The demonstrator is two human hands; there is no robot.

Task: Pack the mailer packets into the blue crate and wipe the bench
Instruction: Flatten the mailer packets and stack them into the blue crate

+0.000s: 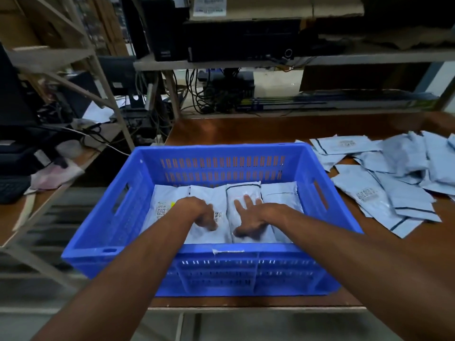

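Brown wood makes up the surface that carries everything. Behind it a metal shelf rack holds black computer cases and tangled cables.

A blue crate with slotted walls sits at the near edge of the surface, directly in front of the person. Just beside its right wall, a loose pile of pale grey-blue mailer packets lies spread on the surface. They overlap at all angles, and some have printed code labels facing up.

Inside the crate a row of four packets lies side by side across the bottom, edges touching. Both bare forearms reach in over the near rim.

The right hand rests palm down on the third packet from the left. Its fingers are straight and spread wide, gripping nothing.

The left hand is over the second packet, knuckles up, fingers bent downward with the tips at the packet. Motion blur hides whether they pinch it or only press.

A small white label strip sticks to the crate's near rim.
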